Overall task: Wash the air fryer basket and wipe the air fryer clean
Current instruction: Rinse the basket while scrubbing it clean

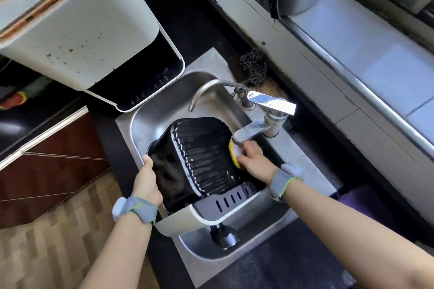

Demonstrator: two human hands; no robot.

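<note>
— Where's the basket (202,159)?
— Tipped in the sink (270,225), left hand (146,182) gripping its side, right hand (252,159) clutching a yellow sponge (233,153) against it.
— The fryer (94,30)?
— On the counter (top cut off).

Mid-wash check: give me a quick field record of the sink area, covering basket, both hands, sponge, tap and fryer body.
basket: air fryer basket tilted in the sink, ribbed side towards the camera, wet
left hand: left hand grips the basket's left edge
right hand: right hand holds the yellow sponge against the basket's right edge
tap: faucet spout over the basket, no stream visible
fryer body: air fryer on the counter, upper left, basket slot empty
</note>
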